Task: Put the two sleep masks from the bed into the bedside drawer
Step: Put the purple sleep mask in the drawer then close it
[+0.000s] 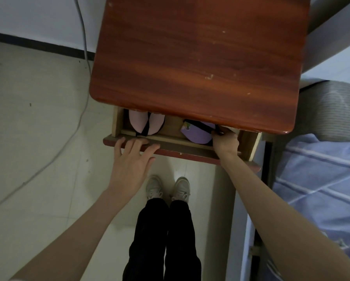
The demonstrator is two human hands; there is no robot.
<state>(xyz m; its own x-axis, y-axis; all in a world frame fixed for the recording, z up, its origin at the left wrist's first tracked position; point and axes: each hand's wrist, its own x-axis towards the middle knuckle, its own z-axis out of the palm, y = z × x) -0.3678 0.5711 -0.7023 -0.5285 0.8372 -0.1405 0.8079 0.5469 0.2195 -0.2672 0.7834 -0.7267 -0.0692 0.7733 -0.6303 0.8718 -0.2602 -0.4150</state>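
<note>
The bedside drawer (182, 148) stands pulled out below the red-brown nightstand top (198, 57). A pink sleep mask (142, 123) with a black strap lies in the drawer's left part. A purple sleep mask (198, 132) lies in its right part, partly under the tabletop. My right hand (225, 141) reaches into the drawer at the purple mask's right end, fingers curled on its black strap. My left hand (132, 159) rests with spread fingers on the drawer's front edge, holding nothing.
A bed with a blue checked cover (316, 189) lies to the right of the nightstand. A grey cable (82, 82) runs down the wall and across the tiled floor on the left. My shoes (168, 188) and dark trousers are below the drawer.
</note>
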